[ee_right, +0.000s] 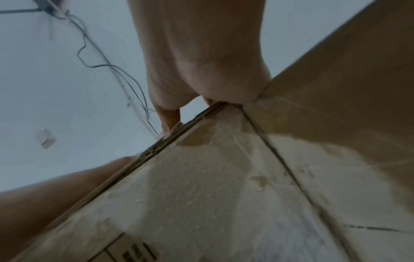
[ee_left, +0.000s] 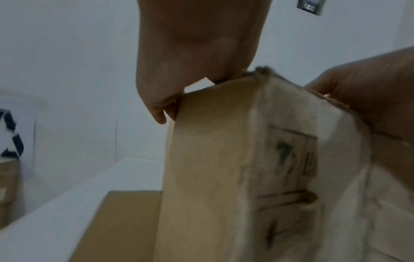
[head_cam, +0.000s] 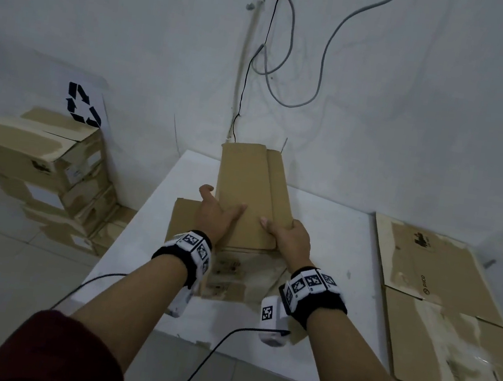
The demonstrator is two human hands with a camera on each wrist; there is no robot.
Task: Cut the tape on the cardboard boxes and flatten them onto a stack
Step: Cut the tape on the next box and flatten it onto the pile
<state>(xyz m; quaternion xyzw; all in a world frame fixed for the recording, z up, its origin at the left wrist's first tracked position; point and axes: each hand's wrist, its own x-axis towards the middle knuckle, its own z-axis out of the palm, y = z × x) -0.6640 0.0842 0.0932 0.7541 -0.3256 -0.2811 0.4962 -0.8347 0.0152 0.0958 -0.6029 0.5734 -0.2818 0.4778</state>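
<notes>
Seen from the head camera, a person works a partly collapsed cardboard box (head_cam: 251, 196) on a white desk (head_cam: 335, 250), the left hand (head_cam: 213, 214) laid on its top panel with fingers spread fairly straight, the right hand (head_cam: 290, 236) curled over the panel's right edge with the thumb on top. Flattened cartons (head_cam: 440, 310) lie on the desk's right side, and taped boxes (head_cam: 44, 161) wait on the floor at left beneath a recycling sign (head_cam: 83, 103). The left wrist view shows the left hand (ee_left: 190, 58) pressing on the box's top edge (ee_left: 224, 85), its fingertips mostly hidden. The right wrist view shows the right hand (ee_right: 201, 62) clamped over a corner of the box (ee_right: 224, 177) where torn tape residue whitens the board. The cardboard looks light and stiff yet creasable; gripping along edges and folds, as here, seems the surest hold.
</notes>
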